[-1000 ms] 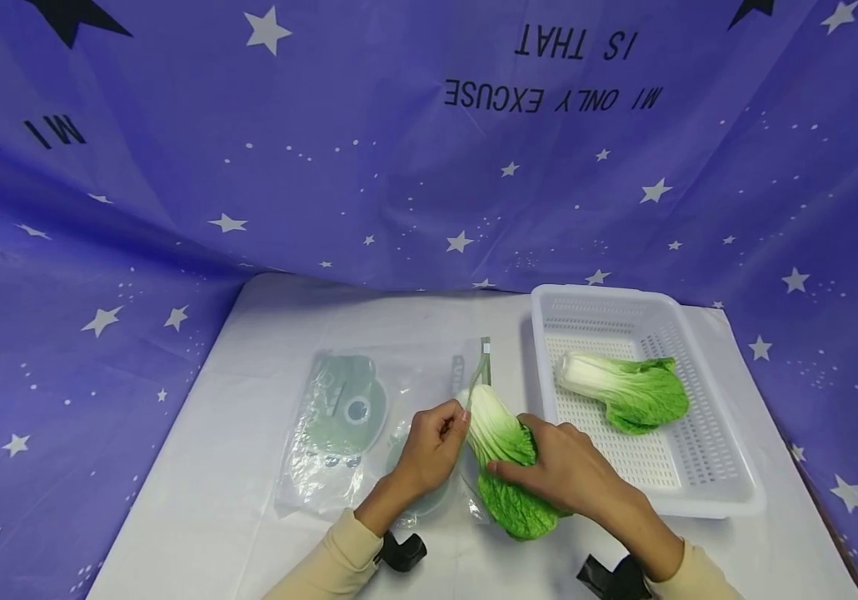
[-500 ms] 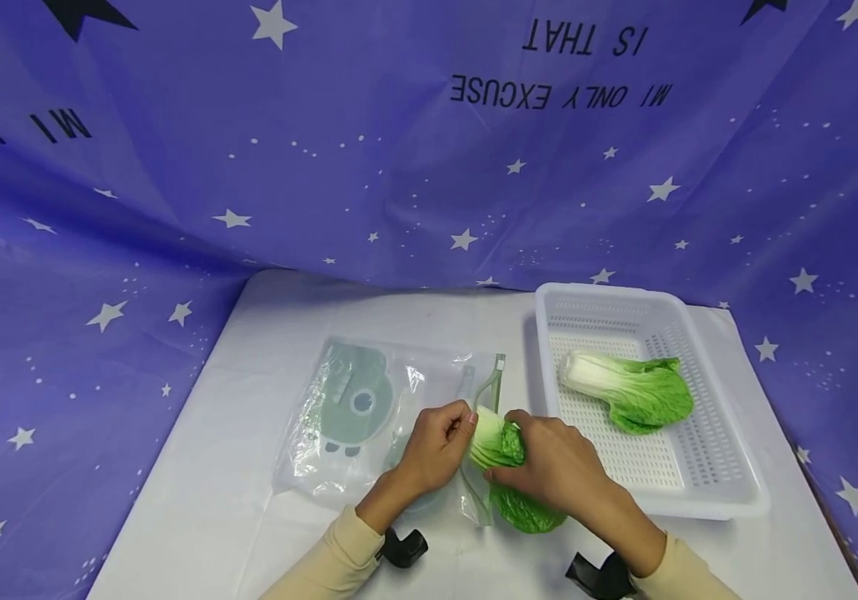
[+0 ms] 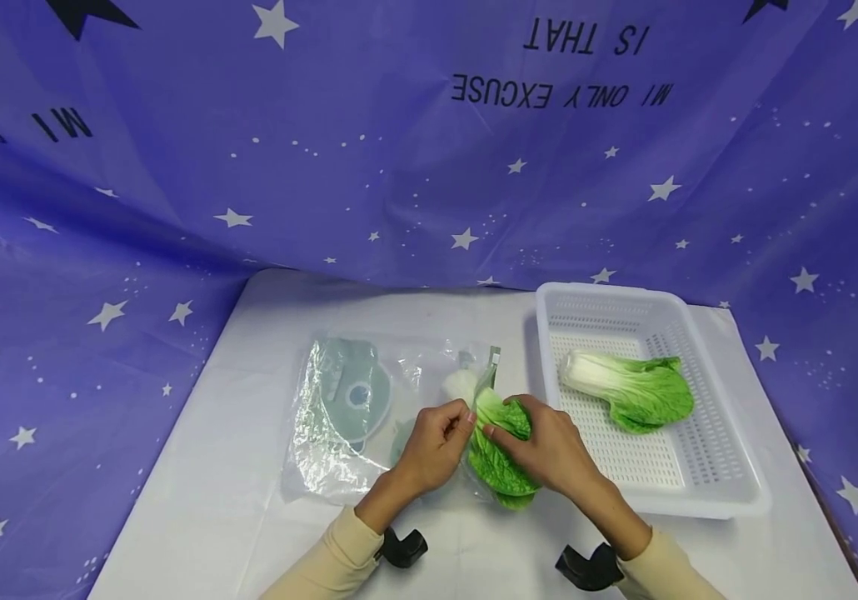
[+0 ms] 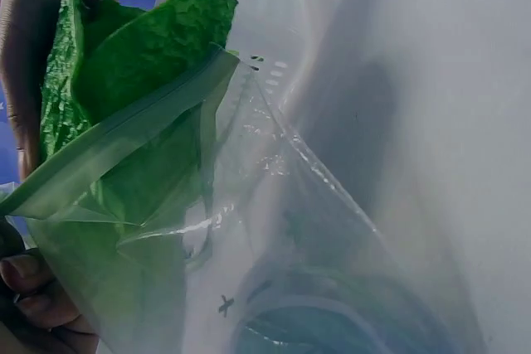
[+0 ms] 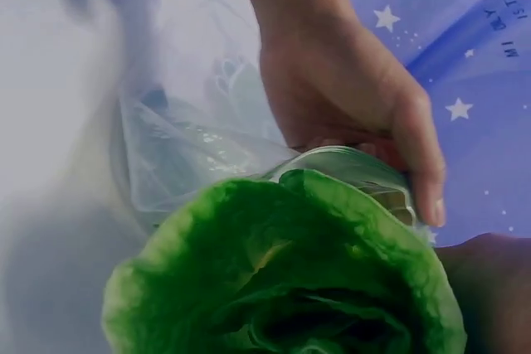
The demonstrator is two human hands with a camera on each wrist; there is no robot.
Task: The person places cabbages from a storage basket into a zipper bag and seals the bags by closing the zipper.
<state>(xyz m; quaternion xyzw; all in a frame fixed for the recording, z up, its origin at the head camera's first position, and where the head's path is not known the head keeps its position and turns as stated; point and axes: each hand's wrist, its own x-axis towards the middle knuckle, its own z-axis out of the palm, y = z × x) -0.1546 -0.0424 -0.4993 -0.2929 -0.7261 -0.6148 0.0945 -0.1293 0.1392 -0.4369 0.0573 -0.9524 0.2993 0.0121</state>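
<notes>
Seen from the head camera, a person in cream sleeves [image 3: 346, 550] works with both hands close together at the mouth of a clear bag [image 3: 408, 375] lying on a white table [image 3: 189, 492]. The left hand [image 3: 436, 446] pinches the bag's edge beside its green zip strip [image 3: 486, 375], while the right hand [image 3: 552, 442] grips a leafy green vegetable [image 3: 504, 462] from the right. The vegetable's white base lies inside the bag's mouth; its green leaves remain outside, toward the near side. A pale green printed figure [image 3: 357, 392] marks the bag's left part. At far right, a second vegetable [image 3: 631, 390] rests in a white slotted basket [image 3: 740, 467], beneath a purple star-print cloth [image 3: 399, 142].

From the left wrist, the strip slants across the vegetable, leaves rising above it and the lower part showing through the film; the left hand's curled fingers hold the strip's left end.

From the right wrist, frilled leaves fill the near side, the left hand behind them at the bag's edge; the right hand's grip cannot be made out there.
</notes>
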